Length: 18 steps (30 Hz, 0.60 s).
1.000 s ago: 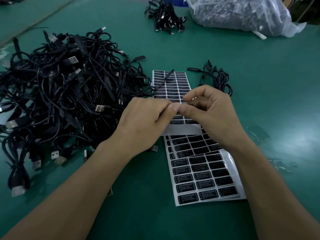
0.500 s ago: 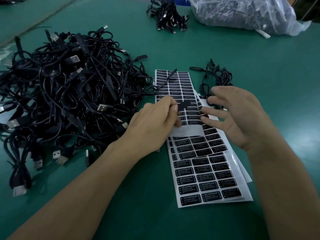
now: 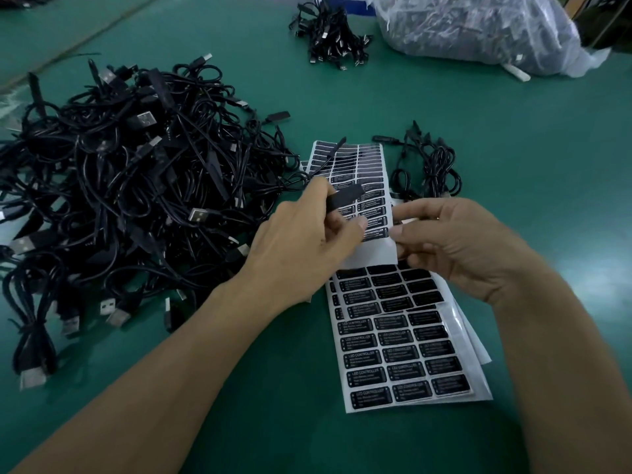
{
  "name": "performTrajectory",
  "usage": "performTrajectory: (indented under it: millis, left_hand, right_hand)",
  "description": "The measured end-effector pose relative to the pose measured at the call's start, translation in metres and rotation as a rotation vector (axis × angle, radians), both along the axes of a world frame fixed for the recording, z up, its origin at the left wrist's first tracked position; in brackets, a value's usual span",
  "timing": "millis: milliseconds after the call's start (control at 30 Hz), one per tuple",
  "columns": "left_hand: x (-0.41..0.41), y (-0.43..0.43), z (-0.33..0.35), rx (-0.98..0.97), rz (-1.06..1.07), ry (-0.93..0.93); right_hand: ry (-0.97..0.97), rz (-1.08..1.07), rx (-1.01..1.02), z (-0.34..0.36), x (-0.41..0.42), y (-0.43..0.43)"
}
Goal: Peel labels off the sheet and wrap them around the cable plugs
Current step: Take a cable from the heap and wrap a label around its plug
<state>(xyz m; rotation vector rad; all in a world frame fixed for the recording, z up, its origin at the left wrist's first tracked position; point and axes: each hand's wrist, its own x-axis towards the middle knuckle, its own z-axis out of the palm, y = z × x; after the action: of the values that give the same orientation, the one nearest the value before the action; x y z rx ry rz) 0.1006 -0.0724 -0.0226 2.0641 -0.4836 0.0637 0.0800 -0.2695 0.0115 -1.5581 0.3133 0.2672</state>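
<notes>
The near label sheet lies flat on the green surface, between the two arms. It is white, with three rows of small black labels going up it. Each label has tiny white words, and "LED CONTROLLER" can be read on some.

Just past it, the left hand holds a flat black plug between its thumb and fingers. The right hand has bent fingers, and its fingertips sit at the edge of the far label sheet. I cannot tell if they pinch anything. The white bottom end of that sheet lies over the top of the near one.

To the left is a big pile of black cables with silver plugs. A small cable bundle lies to the right. Far back are another bundle and a clear plastic bag.
</notes>
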Motion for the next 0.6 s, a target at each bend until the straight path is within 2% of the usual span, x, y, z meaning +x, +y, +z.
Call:
performTrajectory:
  millis: [100,600]
  left_hand:
    - [-0.0009,-0.0029,0.0011,-0.041,0.007,-0.062]
    - [-0.0009,-0.0059,-0.0023,-0.03,-0.007,-0.075]
  right_hand:
    - [-0.035,-0.014,0.017,-0.0015,-0.0001,0.0039]
    - [-0.12,-0.009,0.036,-0.0036,0.0002,0.0099]
